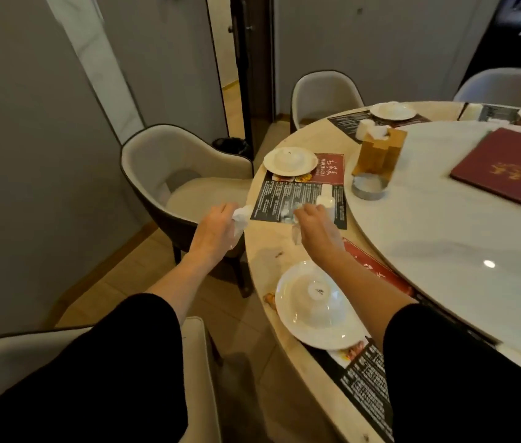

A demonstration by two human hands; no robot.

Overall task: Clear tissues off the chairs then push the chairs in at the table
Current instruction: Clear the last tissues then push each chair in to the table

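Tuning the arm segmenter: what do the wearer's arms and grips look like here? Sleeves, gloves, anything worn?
Both arms wear plain black sleeves: the left sleeve and the right sleeve each end partway along the forearm, with no markings visible. Forearms and wrists are uncovered. The left grip and right grip are bare hands with no gloves. No watch or band shows. The image is too blurred to tell if there are rings.

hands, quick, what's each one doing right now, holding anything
Left hand: closed, grips a crumpled white tissue.
Right hand: closed, pinches a pale scrap, too blurred to name.
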